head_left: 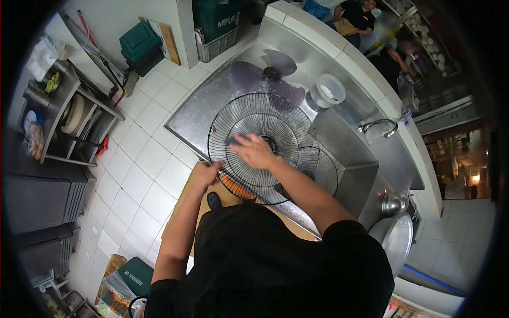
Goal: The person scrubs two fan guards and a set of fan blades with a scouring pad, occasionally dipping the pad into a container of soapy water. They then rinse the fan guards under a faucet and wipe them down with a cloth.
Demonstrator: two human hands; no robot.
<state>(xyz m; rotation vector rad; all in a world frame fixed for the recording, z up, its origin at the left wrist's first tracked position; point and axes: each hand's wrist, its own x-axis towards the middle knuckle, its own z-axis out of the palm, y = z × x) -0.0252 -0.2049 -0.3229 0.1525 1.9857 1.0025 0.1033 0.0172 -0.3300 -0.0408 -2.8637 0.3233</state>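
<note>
A round black wire fan guard [228, 114] rests over the metal sink counter, its near edge tilted toward my body. My left hand [204, 174] is closed around the guard's rim at the near left. Over the guard's middle lies my right hand [254, 151], slightly blurred, fingers pointing left across the wires. A small dark patch shows at its fingertips; I cannot tell what it is. A second wire guard [330, 165] sits partly under the first, at the sink basin. Beyond them, a purple translucent fan blade [246, 76] lies on the counter.
A clear plastic tub [330, 89] stands on the counter near the faucet [377, 127]. Metal bowls [392, 204] and a large basin [397, 241] sit at the right. A steel shelf [79, 122] stands left, across the tiled floor [143, 143]. People [358, 21] are beyond the low wall.
</note>
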